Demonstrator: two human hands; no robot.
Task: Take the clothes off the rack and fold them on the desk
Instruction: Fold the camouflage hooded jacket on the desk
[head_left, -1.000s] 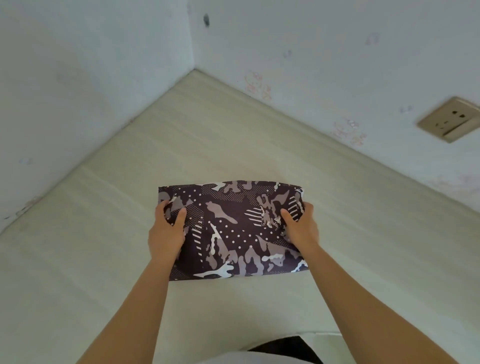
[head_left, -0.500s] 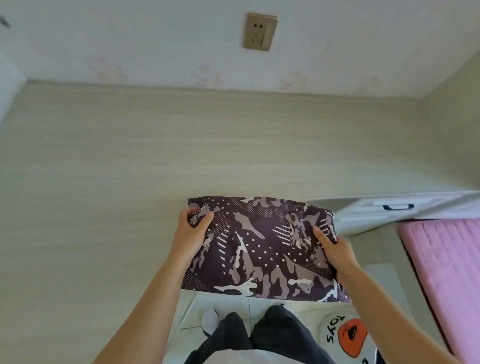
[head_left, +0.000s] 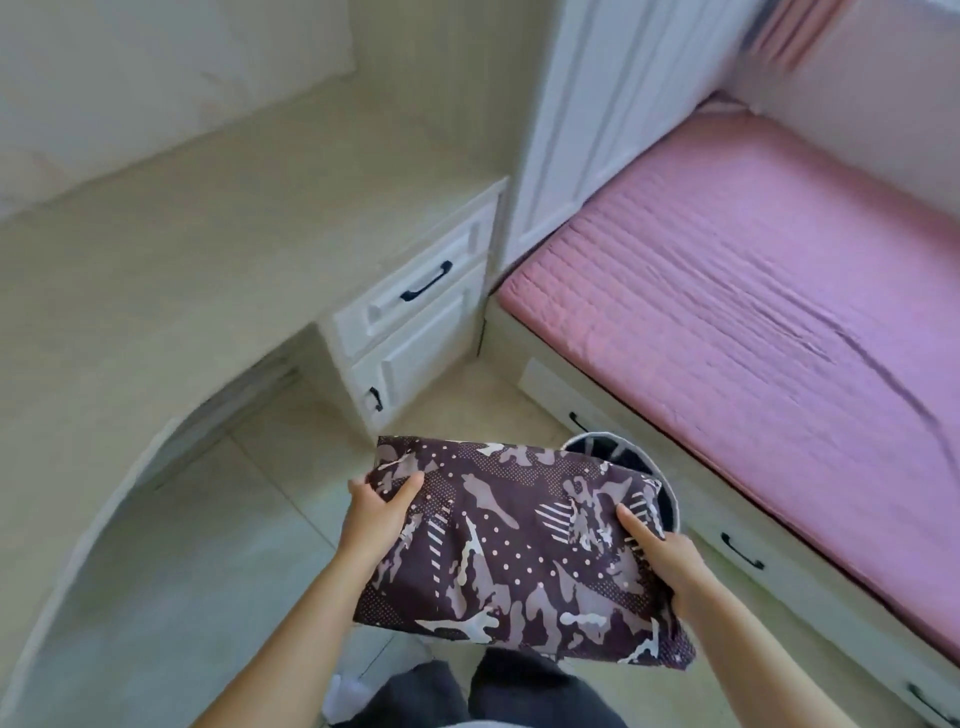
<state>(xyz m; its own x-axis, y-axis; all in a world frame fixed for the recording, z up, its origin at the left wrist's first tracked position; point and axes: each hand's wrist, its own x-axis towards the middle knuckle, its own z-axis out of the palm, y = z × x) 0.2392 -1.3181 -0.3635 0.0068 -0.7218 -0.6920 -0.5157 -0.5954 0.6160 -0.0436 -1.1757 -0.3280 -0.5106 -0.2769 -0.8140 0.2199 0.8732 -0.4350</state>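
The left hand (head_left: 376, 514) and right hand (head_left: 662, 553) each pinch one end of the folded camouflage garment (head_left: 519, 551) with thumbs on top. It is held flat above the floor, long axis left to right, with the desk (head_left: 156, 270) beyond at left.

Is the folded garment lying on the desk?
No, the left hand and right hand hold the folded garment above the floor, off the desk.

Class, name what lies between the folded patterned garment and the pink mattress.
In the head view, a round dark container lies between them. It is partly hidden behind the folded garment and sits near the side of the pink mattress.
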